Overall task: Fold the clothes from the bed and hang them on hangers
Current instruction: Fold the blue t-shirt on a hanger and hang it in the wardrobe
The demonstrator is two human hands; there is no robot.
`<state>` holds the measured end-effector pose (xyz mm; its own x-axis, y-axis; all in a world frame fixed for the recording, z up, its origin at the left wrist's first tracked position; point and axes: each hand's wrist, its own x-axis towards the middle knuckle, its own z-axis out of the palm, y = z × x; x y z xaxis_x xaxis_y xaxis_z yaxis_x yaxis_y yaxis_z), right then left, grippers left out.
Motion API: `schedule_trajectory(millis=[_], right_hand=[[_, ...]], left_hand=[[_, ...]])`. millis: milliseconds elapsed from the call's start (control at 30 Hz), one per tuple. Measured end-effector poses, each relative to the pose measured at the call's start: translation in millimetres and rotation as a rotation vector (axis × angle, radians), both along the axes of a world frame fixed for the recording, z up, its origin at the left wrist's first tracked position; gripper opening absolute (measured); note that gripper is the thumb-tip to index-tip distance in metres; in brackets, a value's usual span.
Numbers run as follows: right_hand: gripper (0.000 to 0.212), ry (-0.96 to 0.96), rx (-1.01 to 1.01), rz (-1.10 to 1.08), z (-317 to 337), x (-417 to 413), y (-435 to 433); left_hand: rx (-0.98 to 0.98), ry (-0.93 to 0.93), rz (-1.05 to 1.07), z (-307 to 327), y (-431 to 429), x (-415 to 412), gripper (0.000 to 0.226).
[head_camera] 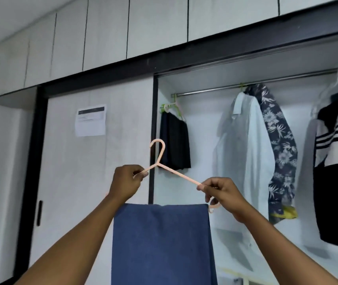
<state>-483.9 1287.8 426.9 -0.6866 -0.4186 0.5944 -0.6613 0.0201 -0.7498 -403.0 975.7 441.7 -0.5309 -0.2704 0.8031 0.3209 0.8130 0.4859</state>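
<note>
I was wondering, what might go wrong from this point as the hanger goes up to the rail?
1. The pink hanger tilts down toward the right hand, and the blue cloth seems only draped over it, so the cloth may slide off.
2. The left hand and right hand merely pinch the thin arms, so the hanger could twist or slip on the way up to the rail.
</note>
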Motion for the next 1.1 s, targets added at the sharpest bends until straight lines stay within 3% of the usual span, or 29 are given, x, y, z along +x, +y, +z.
schedule_trajectory(millis=[367, 467, 633, 833, 1100], right_hand=[[0.019, 0.079, -0.195, -0.17, 62.6, -127.8, -2.4], [0.016, 0.14, -0.29, -0.219, 96.6, -160.7, -14.2], [0.018, 0.253, -0.263, -0.344, 159.6, -208.6, -36.7], [0.022, 0.363, -0.191, -0.596, 237.1, -265.7, -47.8], [0.021, 0.551, -0.083, -0.899, 308.4, -338.8, -101.4]], left_hand=[[0.025, 0.126, -0.199, 76.6, 20.6, -222.5, 0.013], [-0.031, 0.175, -0.206, 105.7, 14.3, -277.1, 0.015], [-0.121, 0.166, -0.237, 153.7, 3.5, -365.6, 0.014], [-0.144, -0.017, -0.342, 193.2, -1.9, -455.9, 0.061], [-0.122, -0.117, -0.322, 225.9, -11.7, -513.0, 0.073]])
